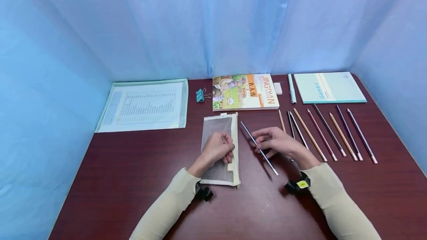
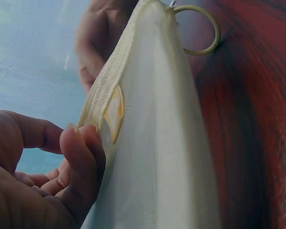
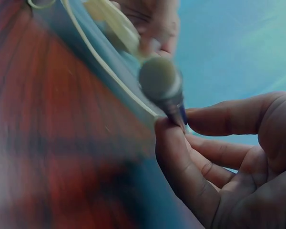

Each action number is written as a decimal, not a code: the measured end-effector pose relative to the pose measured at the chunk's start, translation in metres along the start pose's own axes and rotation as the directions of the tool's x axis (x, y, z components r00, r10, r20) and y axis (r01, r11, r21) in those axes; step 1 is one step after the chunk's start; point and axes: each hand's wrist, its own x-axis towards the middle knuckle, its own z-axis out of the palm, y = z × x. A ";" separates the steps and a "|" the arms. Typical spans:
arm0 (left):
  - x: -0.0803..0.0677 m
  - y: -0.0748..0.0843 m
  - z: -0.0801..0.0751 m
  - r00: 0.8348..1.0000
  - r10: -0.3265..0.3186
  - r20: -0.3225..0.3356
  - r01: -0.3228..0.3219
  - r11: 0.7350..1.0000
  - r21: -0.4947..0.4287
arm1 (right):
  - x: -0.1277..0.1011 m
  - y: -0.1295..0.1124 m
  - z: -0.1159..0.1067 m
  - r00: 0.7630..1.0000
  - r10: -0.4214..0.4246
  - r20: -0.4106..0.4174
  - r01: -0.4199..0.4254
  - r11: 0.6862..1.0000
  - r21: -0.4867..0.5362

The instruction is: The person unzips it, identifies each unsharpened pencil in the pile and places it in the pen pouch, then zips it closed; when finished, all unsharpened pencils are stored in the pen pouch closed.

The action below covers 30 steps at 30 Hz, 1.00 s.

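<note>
The right hand pinches a pencil between thumb and fingertips, near its middle, so the shaft sticks out both ahead of the grip and behind it. The left hand rests on a mesh pouch, fingers curled, pinching its cream edge band near the small tab. The pouch lies flat on the tabletop under that grip, just left of the pencil; its ring pull lies at the far end, away from the left hand.

What could go wrong, as I judge it:

- The right-hand pinch is light and far from either end. If the far tip catches on the mesh or the band, the pencil may pivot in the grip and slip out.
- The pouch mouth looks barely lifted in the left wrist view. If the left grip lets the band sag, the tip could slide over the top rather than into the gap.
- The pouch is limp and light. A push from the pencil could skid it away from the left hand unless that hand presses down.
- More pencils lie in a row just right of the right hand, beside its wrist; a sweep of the sleeve could roll them.
</note>
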 end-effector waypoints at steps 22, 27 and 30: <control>0.000 0.004 0.001 1.000 0.013 0.005 -0.013 1.000 0.005 | 0.039 -0.017 0.062 0.963 0.051 -0.265 -0.016 0.991 0.133; 0.001 0.002 0.001 1.000 0.022 0.010 -0.022 1.000 -0.008 | 0.039 -0.017 0.065 0.967 0.041 -0.253 0.000 0.987 0.160; 0.001 0.002 0.001 1.000 0.023 0.012 -0.023 1.000 0.004 | 0.036 -0.018 0.064 0.970 0.039 -0.240 0.004 0.985 0.175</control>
